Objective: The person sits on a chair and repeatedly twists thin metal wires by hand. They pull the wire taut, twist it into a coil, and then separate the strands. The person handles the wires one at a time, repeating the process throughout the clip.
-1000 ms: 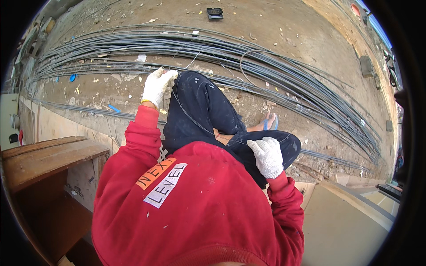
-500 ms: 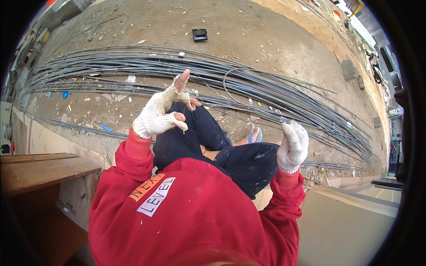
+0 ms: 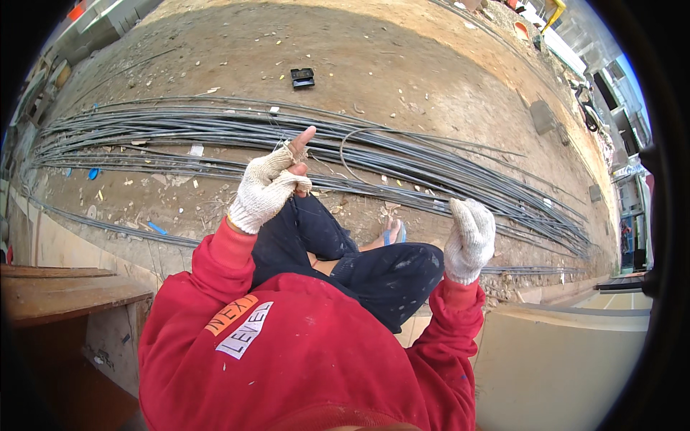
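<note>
- Left hand (image 3: 269, 188) in a white knitted glove with bare fingertips: anything between its fingers is too fine to make out.
- Right hand (image 3: 471, 241) in a matching white glove: fingertips hidden, so whether it grips anything cannot be told.
- Red long-sleeved sweatshirt (image 3: 316, 352): cut off by the lower edge.
- Brown wooden cabinet (image 3: 79, 296): cut off at left, its inside lost in shadow.
- Small black case (image 3: 302, 77): contents too small to tell.

Left glove (image 3: 260, 192): creamy white, at 10 o'clock
Right glove (image 3: 471, 238): creamy white, at 3 o'clock
Sweater (image 3: 323, 359): red, with an orange patch (image 3: 230, 314) and a white patch (image 3: 245, 332)
Pants (image 3: 388, 276): very dark blue with pale spots
Rods (image 3: 237, 132): grey
Sandal (image 3: 403, 234): light blue
Box (image 3: 302, 77): black, at 11 o'clock
Ground (image 3: 230, 57): brown
</note>
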### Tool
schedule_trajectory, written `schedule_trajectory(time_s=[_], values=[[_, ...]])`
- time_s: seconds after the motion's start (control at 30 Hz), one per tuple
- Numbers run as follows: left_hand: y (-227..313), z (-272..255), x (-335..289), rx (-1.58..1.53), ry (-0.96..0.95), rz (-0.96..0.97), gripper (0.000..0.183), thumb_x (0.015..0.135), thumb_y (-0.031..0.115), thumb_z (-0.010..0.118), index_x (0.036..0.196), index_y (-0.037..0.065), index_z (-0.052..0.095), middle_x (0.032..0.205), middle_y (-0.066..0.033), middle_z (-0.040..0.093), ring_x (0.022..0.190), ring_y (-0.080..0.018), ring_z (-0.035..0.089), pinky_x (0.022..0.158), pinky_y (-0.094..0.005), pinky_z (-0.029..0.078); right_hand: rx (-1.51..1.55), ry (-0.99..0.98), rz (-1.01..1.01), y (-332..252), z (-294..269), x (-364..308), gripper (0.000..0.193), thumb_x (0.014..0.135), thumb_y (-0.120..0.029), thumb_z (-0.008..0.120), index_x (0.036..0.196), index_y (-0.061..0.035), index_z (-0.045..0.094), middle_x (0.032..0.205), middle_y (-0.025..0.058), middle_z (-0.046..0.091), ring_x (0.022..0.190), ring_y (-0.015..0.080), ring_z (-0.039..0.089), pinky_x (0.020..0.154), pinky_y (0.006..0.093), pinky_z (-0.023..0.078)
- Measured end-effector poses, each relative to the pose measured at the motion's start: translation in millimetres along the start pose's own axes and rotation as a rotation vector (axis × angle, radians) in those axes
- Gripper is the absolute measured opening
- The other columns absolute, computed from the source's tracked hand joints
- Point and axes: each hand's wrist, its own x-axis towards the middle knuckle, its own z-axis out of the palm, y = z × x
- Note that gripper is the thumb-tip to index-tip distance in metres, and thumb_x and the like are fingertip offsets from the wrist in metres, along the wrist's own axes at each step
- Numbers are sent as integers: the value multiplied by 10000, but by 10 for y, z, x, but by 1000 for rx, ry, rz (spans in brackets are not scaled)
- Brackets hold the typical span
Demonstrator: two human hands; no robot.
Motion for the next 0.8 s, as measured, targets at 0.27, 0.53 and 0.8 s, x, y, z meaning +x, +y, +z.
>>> schedule_trajectory(time_s=[0.27, 0.53, 0.8], values=[[118, -118, -60, -218, -92, -65, 754, 916, -3, 601, 1575, 175, 282, 725, -8, 550, 621, -68, 526, 570, -224, 431, 85, -73, 25, 27, -36, -16, 446, 635, 118, 674, 1051, -37, 721, 961, 116, 716, 883, 296, 680, 779, 383, 521], [-159, 9, -16, -300, 102, -49, 351, 900, 81, 617, 1214, -77, 608, 952, -99, 681, 856, -134, 618, 802, -260, 486, 100, -190, 39, -25, 41, -18, 467, 624, 124, 654, 1058, -37, 721, 956, 123, 712, 859, 310, 674, 782, 384, 524], [-114, -40, 7, 393, 171, 28, 177, 930, 42, 602, 1054, -57, 680, 909, -99, 712, 783, -128, 653, 733, -264, 529, 82, -283, 7, -35, 41, -79, 483, 605, 111, 655, 1058, -42, 719, 965, 131, 708, 873, 321, 674, 804, 405, 528]])
